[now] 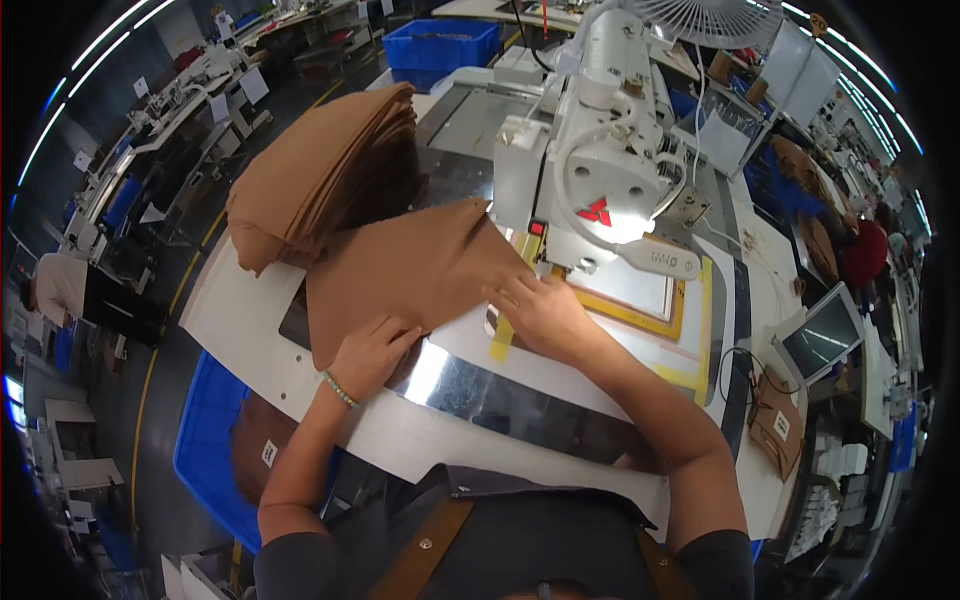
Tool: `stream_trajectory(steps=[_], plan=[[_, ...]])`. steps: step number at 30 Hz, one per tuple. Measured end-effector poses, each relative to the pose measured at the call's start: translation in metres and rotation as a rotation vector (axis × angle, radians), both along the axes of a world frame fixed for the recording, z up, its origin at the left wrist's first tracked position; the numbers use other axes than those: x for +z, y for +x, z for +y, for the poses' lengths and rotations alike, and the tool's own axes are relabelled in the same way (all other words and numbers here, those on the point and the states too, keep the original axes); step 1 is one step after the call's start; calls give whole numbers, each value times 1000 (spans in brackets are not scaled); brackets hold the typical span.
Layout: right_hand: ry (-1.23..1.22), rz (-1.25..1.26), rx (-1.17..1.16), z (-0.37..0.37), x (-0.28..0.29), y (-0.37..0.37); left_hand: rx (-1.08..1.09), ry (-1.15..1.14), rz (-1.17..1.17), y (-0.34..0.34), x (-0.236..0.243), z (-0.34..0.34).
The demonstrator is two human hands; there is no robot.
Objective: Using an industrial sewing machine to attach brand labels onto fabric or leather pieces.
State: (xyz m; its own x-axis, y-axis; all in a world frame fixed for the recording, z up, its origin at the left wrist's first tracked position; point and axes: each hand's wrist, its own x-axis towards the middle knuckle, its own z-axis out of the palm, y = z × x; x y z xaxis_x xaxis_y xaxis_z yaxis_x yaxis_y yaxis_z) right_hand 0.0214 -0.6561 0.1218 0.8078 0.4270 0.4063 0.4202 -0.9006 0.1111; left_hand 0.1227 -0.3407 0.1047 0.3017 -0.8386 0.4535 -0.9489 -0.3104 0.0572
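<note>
A brown fabric panel (400, 265) lies across the plate of a white sewing machine (605, 170), left of its needle area. My left hand (368, 352), with a beaded bracelet on the wrist, grips the panel's near edge with bent fingers. Close beside the machine head, my right hand (545, 312) has its fingers closed on the panel's right corner. Its fingertips are partly hidden by the hand's own curl. Behind the panel on the left rises a thick folded stack of brown fabric (325, 165). A yellow-edged frame (640, 300) lies right of my right hand.
Below the table's left edge is a blue bin (215, 450) holding brown fabric. Another blue bin (440, 45) stands at the back. A white fan (705, 20) is above the machine, and a tilted screen (822, 335) sits at right. A person (85, 295) bends over at far left.
</note>
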Motion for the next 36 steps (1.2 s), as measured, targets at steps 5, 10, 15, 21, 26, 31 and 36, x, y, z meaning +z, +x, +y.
stream_trajectory(steps=[5, 10, 15, 21, 26, 31, 36], plan=[[-6, 46, -58, 14, -24, 37, 90, 1, -62, -12, -2, 36], [-33, -117, -63, 6, -39, 29, 263, -6, -134, -1, -20, 85], [-45, -104, -140, 4, -36, 4, 261, 50, -169, 21, -21, 89], [-119, -168, -155, -15, -31, -30, 92, 131, -242, 75, -14, 51], [-83, -170, -270, -52, -14, -77, -117, 72, -272, 94, -8, -29], [-162, -33, -493, -102, -2, -145, -327, 12, -246, 82, -15, -119], [-188, -55, -643, -151, -6, -195, -522, 3, -274, 64, -18, -185]])
